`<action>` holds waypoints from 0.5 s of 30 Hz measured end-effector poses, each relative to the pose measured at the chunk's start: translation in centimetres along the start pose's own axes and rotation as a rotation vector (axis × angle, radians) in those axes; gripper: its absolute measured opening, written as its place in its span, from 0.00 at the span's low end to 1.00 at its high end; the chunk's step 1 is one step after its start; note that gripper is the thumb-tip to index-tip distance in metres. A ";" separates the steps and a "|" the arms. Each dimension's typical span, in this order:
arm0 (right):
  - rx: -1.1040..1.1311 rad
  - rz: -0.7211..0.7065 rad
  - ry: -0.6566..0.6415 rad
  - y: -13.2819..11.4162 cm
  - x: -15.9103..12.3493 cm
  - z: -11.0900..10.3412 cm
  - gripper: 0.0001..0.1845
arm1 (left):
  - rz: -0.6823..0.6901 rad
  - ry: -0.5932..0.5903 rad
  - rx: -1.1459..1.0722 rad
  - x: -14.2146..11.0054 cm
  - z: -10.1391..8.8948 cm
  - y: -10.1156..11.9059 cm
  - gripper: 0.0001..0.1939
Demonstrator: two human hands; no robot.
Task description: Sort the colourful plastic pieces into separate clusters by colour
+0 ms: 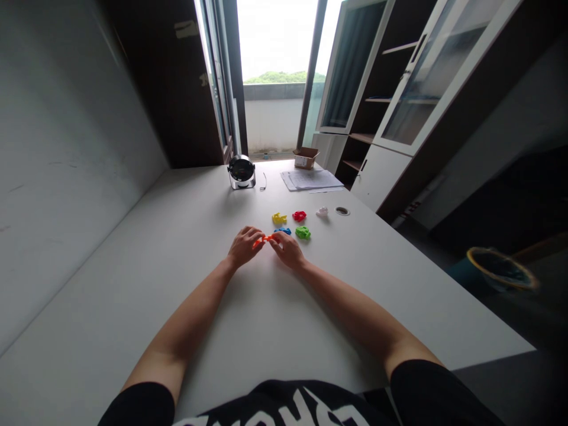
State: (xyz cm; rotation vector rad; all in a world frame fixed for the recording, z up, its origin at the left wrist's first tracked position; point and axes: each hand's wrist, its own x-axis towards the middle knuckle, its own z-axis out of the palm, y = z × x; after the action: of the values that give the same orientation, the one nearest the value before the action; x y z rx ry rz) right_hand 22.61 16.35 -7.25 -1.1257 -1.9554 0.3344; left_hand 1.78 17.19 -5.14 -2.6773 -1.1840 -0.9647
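Note:
Between my hands, just above or on the white table, is a small bright orange piece (267, 238), perhaps plastic; its exact shape is hidden by the fingers. My left hand (245, 246) pinches its left side, and my right hand (286, 249) pinches the right. Right behind my right fingers lies a blue piece (283, 230), partly covered by them. Farther back sit a yellow piece (279, 218) and a red piece (299, 216). To the right of my right hand is a green piece (303, 232), with a white piece (322, 211) beyond it.
A round black device on a metal stand (242, 170) is at the table's far side, beside a thin bent wire (263, 182). Papers (314, 180) and an open cardboard box (305, 158) are at the back right. A round cable hole (342, 210) pierces the white table (177, 236).

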 end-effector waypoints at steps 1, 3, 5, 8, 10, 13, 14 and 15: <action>-0.004 -0.001 -0.003 0.0 0.0 0.0 0.13 | -0.002 0.002 0.002 0.0 0.0 0.0 0.10; -0.012 -0.002 -0.008 0.0 0.0 0.0 0.14 | -0.005 0.004 0.007 0.0 0.0 0.0 0.10; -0.018 -0.003 -0.012 0.0 0.1 -0.1 0.15 | -0.007 0.004 0.009 0.0 0.1 0.0 0.11; -0.026 -0.011 -0.016 0.0 0.1 -0.1 0.18 | -0.008 0.002 0.009 0.0 0.1 0.0 0.11; -0.030 -0.016 -0.019 0.0 0.1 -0.2 0.20 | -0.007 -0.001 0.009 0.0 0.1 0.0 0.11; -0.040 -0.020 -0.027 -0.1 0.1 -0.3 0.23 | -0.001 -0.006 0.008 0.1 0.1 0.0 0.11; -0.045 -0.020 -0.031 -0.1 0.1 -0.3 0.23 | 0.000 -0.007 0.007 0.0 0.1 0.0 0.11; -0.047 -0.020 -0.036 -0.1 0.1 -0.3 0.24 | 0.001 -0.006 0.007 0.0 0.1 0.0 0.11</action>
State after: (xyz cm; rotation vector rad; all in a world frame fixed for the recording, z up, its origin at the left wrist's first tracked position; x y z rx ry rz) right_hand 22.76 16.31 -6.90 -1.1372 -2.0141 0.3013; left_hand 1.82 17.26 -5.19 -2.6773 -1.1848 -0.9515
